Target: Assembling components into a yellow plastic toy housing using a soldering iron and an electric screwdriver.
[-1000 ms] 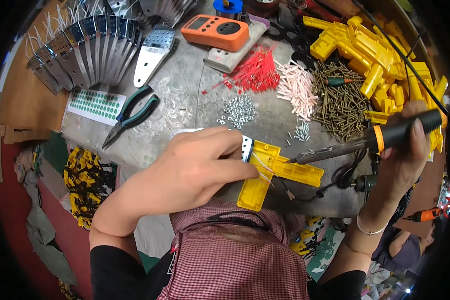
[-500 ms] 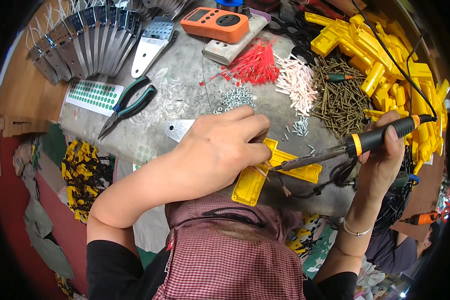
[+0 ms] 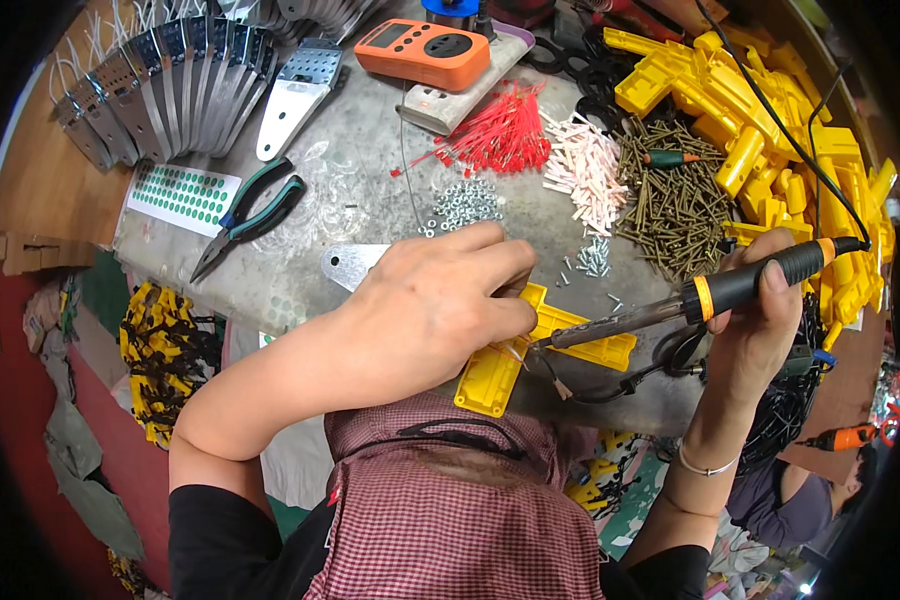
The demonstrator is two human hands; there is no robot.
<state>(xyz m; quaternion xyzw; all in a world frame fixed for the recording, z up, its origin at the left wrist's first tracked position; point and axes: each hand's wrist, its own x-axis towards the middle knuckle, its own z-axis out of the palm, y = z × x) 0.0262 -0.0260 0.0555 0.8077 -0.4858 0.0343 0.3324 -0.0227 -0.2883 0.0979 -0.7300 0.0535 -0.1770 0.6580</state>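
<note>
My right hand [image 3: 760, 325] grips a soldering iron [image 3: 705, 300] by its black and orange handle. The iron's tip points left, to thin wires [image 3: 515, 348] over a yellow plastic housing [image 3: 488, 383]. My left hand [image 3: 450, 300] is closed in a pinch at these wires, its fingertips partly hidden behind the knuckles. The housing lies at the table's near edge, one arm stretching right beneath the iron. From behind my left hand sticks out a silver metal plate [image 3: 348, 263] with a hole. A dark cable [image 3: 610, 390] runs right from near the housing.
Pliers [image 3: 245, 220] and a sheet of green round stickers [image 3: 182, 192] lie left. Beyond my hands are nuts [image 3: 470, 203], red parts [image 3: 500, 130], pale sleeves [image 3: 582, 165], screws [image 3: 670, 200] and an orange meter [image 3: 425, 52]. Yellow housings [image 3: 750, 130] heap at right; metal plates [image 3: 170, 90] stand far left.
The whole view has shifted slightly, moving the table's things a little left. The iron's tip has come slightly closer to the wires at my left fingertips. Both hands keep their grips.
</note>
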